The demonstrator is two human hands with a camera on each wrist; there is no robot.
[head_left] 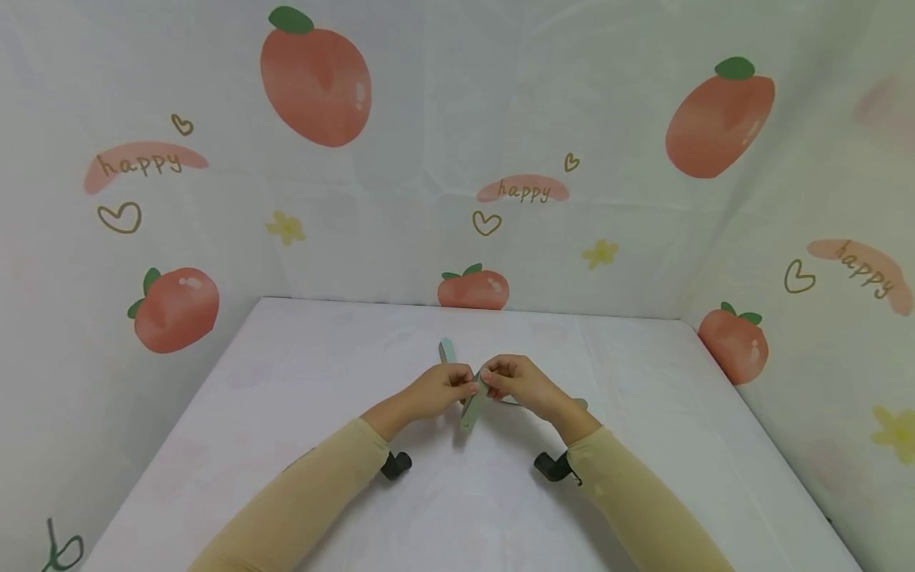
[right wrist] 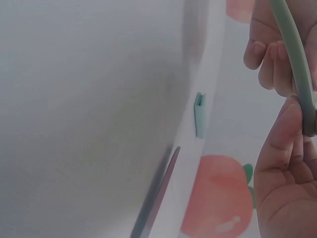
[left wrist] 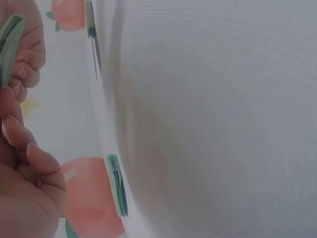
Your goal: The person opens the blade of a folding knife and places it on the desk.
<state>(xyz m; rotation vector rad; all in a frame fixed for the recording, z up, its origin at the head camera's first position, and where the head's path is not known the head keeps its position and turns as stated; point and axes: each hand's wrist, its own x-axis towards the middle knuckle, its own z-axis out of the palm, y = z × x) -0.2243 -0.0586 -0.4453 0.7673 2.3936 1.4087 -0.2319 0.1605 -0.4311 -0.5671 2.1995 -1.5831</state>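
Both hands meet over the middle of the table on a slim pale green handle, slightly curved, with a small round dot near its lower end. My left hand pinches it from the left, its other fingers curled. From the right, my right hand pinches its upper end between thumb and fingers. A dark slot shows along the handle in the left wrist view. Whether a blade sits inside I cannot tell. Behind the left hand lies a teal slotted piece. A knife with a green handle lies partly hidden behind the right hand.
The white-covered table carries the teal piece and the knife, whose thin blade shows in the left wrist view. A patterned cloth wall stands at the back and sides. Black wrist mounts hang under both forearms.
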